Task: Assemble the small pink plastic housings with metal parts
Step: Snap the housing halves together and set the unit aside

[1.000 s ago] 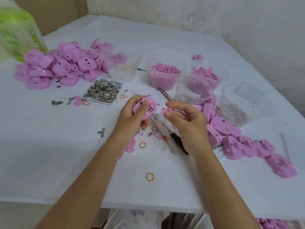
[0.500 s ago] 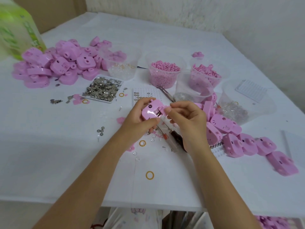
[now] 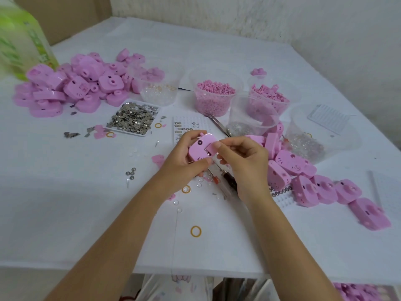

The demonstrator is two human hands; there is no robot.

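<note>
My left hand (image 3: 181,162) grips a small pink housing (image 3: 199,149) above the middle of the table, thumb underneath and fingers curled over its top. My right hand (image 3: 243,164) pinches a small pink cover piece (image 3: 213,146) against the housing's right side, where a bit of metal shows in an opening. A white tray of silver metal parts (image 3: 132,118) lies to the left. A heap of pink housings (image 3: 71,85) sits at the far left and a row of more housings (image 3: 308,181) at the right.
Clear tubs stand behind my hands: one with pink pellets (image 3: 213,98), one with pink pieces (image 3: 270,98), an almost empty one (image 3: 249,118), one with clear bits (image 3: 308,140). Tweezers (image 3: 217,124), a screwdriver (image 3: 227,181), yellow rings (image 3: 195,231) and loose washers (image 3: 130,172) lie about. A green bag (image 3: 21,40) stands far left.
My right hand brought the small pink piece leftward to the housing and now presses it on. Both hands drifted slightly toward the table's middle.
</note>
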